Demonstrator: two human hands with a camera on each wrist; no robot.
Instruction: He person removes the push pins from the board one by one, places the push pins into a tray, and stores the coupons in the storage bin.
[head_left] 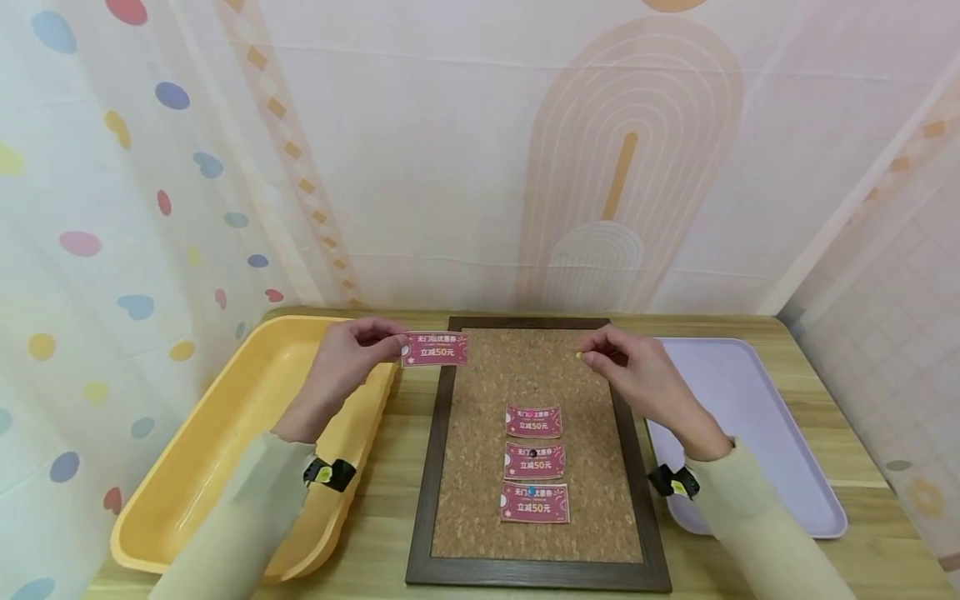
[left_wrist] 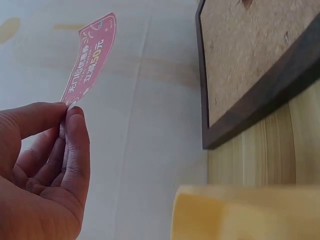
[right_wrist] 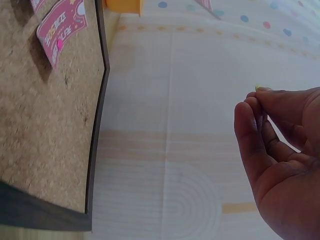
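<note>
The left hand [head_left: 341, 367] pinches one end of a pink paper coupon [head_left: 441, 350] between thumb and fingers, holding it in the air by the upper left corner of a framed cork board [head_left: 474, 475]; the thumb covers part of the coupon's left end, and its finest print is too small to read. The right hand [head_left: 648, 375] pinches a tiny yellow object [head_left: 579, 355] near the board's upper right; only a speck shows, so its shape cannot be told. Pinned in a column are an upper coupon [head_left: 533, 427], a middle coupon [head_left: 535, 467] and a lowest coupon [head_left: 535, 509], each pin hiding some lettering. The left forearm covers part of a yellow bin [head_left: 180, 492], blurred and cut off in the left wrist view. The right hand and forearm hide some of a lilac tray [head_left: 757, 442] on the worktop [head_left: 382, 525].
</note>
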